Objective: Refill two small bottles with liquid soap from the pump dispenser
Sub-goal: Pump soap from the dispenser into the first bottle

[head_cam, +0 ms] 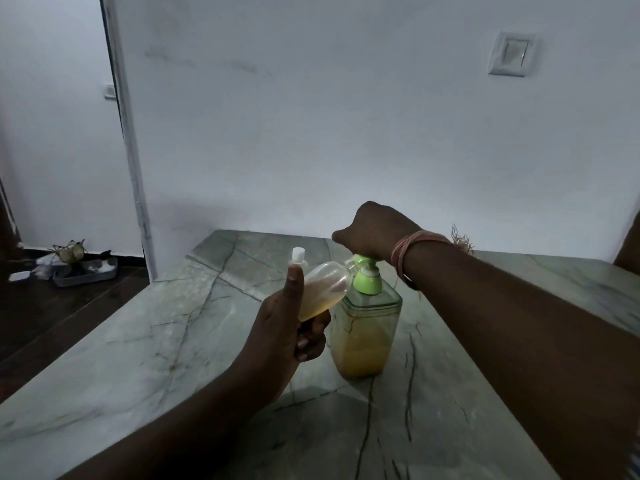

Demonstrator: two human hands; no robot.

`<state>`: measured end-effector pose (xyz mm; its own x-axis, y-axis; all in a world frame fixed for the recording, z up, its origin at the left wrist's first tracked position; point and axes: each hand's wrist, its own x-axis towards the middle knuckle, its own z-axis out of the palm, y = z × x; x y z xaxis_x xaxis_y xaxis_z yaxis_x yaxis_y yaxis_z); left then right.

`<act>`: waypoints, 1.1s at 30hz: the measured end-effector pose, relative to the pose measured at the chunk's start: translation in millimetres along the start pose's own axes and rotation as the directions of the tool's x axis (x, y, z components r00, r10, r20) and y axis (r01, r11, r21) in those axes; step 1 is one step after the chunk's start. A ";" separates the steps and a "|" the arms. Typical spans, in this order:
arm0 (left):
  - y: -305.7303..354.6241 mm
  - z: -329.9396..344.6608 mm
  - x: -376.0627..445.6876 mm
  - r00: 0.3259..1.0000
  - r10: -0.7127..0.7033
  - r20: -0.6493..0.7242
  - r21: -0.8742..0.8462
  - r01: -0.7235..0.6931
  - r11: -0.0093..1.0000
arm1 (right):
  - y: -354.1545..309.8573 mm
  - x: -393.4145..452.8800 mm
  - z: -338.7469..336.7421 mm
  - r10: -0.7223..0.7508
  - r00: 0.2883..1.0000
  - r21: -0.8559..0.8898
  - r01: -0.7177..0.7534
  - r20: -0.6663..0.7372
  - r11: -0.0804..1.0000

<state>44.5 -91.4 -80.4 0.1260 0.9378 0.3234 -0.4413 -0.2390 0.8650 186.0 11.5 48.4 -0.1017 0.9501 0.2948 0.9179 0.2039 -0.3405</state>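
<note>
A clear pump dispenser (365,336) with a green pump head stands mid-table, about half full of amber soap. My right hand (372,230) presses down on the pump head from above, its fingers hidden behind the hand. My left hand (294,327) grips a small clear bottle (325,287), tilted with its mouth up at the green spout; amber soap has pooled in its lower end. Behind my left thumb stands a second small bottle (298,256) with a white cap, mostly hidden.
The grey-green marble table (156,341) runs to the wall, with its left edge over a dark floor. A grey tray (85,273) of clutter lies on the floor at the far left. A wall switch (512,58) sits high on the right.
</note>
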 end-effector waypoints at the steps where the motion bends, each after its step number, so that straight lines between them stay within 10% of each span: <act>1: -0.9 -0.6 -0.1 1.000 0.008 0.006 0.000 -0.008 1.000 | 0.9 0.9 1.7 0.004 1.000 0.026 -0.004 -0.006 1.000; 33: -3.4 -3.6 2.3 0.998 0.047 0.046 0.016 -0.048 0.999 | 4.9 2.5 10.9 -0.001 0.995 0.042 0.005 -0.097 0.999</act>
<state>43.0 -87.5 -84.0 0.1459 0.9128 0.3813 -0.4323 -0.2879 0.8546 186.1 17.4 37.7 -0.0644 0.9226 0.3804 0.9004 0.2181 -0.3765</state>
